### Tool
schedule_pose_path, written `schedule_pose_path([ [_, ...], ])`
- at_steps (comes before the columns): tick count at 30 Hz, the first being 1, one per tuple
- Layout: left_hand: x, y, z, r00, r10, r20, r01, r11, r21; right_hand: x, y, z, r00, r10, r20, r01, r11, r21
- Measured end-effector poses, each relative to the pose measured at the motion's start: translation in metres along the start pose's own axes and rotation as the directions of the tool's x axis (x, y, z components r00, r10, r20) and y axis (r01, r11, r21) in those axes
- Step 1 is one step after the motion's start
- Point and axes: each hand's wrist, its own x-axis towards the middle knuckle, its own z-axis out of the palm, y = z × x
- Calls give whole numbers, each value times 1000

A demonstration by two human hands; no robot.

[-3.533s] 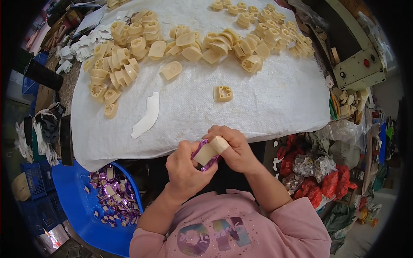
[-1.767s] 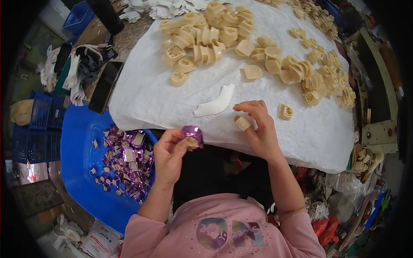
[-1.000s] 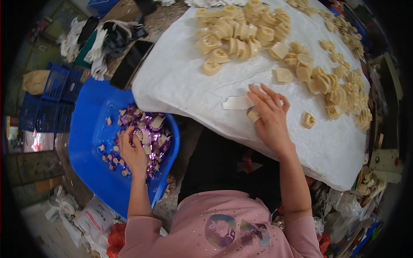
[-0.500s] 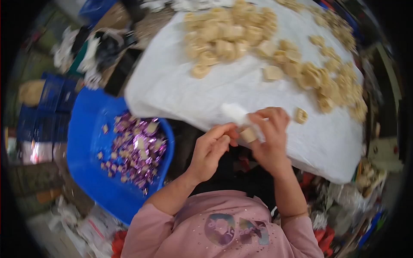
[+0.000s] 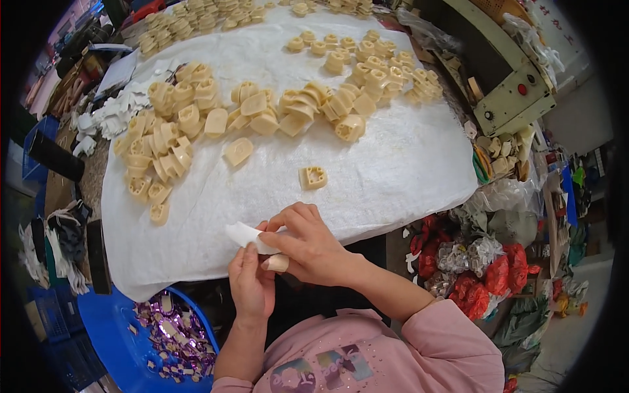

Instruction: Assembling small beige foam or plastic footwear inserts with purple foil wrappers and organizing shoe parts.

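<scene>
At the near edge of the white-covered table (image 5: 393,190), my two hands meet on a small white strip (image 5: 244,236) of what looks like paper or thin plastic. My left hand (image 5: 251,288) pinches its lower edge between thumb and fingers. From the right, my right hand (image 5: 314,245) grips the strip with its fingertips. A tan band or small tan piece (image 5: 278,263) shows at my right thumb; which it is I cannot make out. Beyond my hands lies one cream plastic part (image 5: 313,177) with a hollow, and a flat-faced cream piece (image 5: 238,151) farther left.
Heaps of cream parts (image 5: 301,105) stretch across the table. A blue tub (image 5: 108,337) holding shiny purple and cream bits stands low on the left. White scraps (image 5: 121,108) lie far left. At the right are a machine housing (image 5: 514,101) and red bags (image 5: 468,288).
The view has swung, showing more of the table's far side and the right. My right hand has come in against my left, and its fingers now close on the white strip.
</scene>
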Motion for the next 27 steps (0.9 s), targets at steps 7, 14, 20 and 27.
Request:
schedule_pose_path([
  [7, 10, 11, -17, 987, 123, 104, -119, 992, -49, -1, 72, -28, 977, 166, -130, -196, 945, -262],
  [14, 10, 13, -19, 995, 41, 91, -20, 976, -219, -13, 63, -23, 940, 302, -159, -307, 951, -12],
  [20, 11, 9, -27, 985, 103, 139, -94, 993, -72, -33, 63, -28, 940, 237, -244, -302, 912, -277],
  [27, 3, 10, -20, 988, 150, 48, -148, 988, -41, -32, 59, -38, 906, 319, -277, -403, 852, -335],
])
